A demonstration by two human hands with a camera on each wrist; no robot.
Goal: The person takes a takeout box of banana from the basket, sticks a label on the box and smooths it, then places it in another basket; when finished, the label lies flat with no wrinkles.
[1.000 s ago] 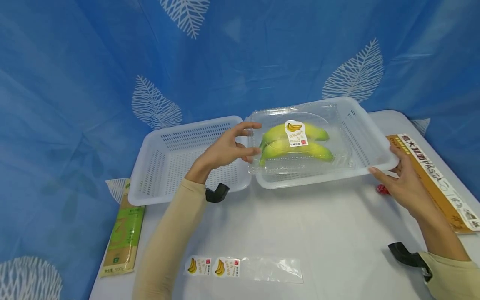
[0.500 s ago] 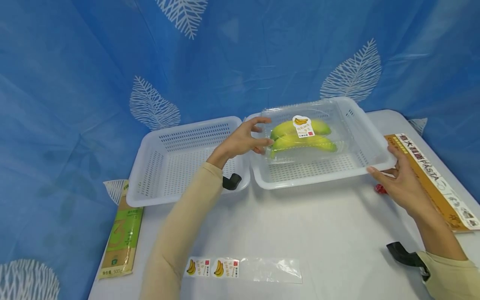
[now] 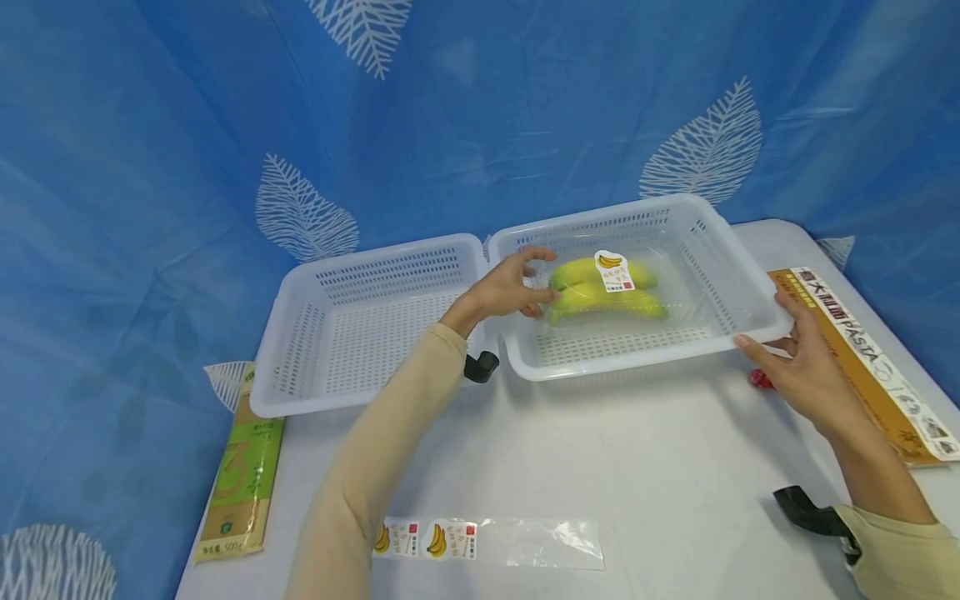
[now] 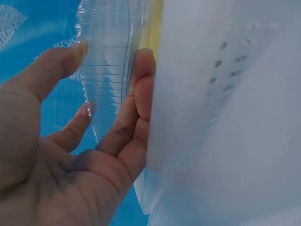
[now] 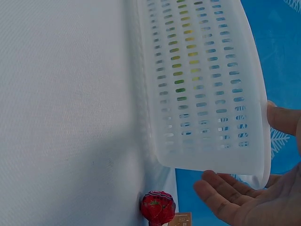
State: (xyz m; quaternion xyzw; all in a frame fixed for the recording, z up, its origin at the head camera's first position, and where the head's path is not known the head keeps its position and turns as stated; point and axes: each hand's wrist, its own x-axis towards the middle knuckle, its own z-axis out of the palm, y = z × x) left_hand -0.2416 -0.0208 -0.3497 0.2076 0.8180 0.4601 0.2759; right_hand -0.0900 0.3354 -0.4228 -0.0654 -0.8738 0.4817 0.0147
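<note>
My left hand (image 3: 506, 290) holds the left end of a clear plastic clamshell box (image 4: 108, 61), thumb on one side and fingers on the other. Inside the box are yellow-green bananas (image 3: 607, 304), under a white banana sticker (image 3: 614, 272) on the lid. The box lies low within the right-hand white perforated basket (image 3: 637, 360). My right hand (image 3: 813, 375) grips that basket's rim at the near right corner, thumb above and fingers beneath. In the right wrist view this end of the basket stands tilted up off the table. The banana box hides part of the basket's floor.
A second white basket (image 3: 330, 406) stands at left. A green-and-tan packet (image 3: 243, 475) lies beside it. At right are a brown pasta box (image 3: 862, 358) and a red wrapped ball (image 5: 158, 207). A clear strip with banana stickers (image 3: 450, 540) lies in front.
The left hand has moved right with the banana box, lowering it from over the basket's left edge down into the basket. The right hand has kept its grip on the rim.
</note>
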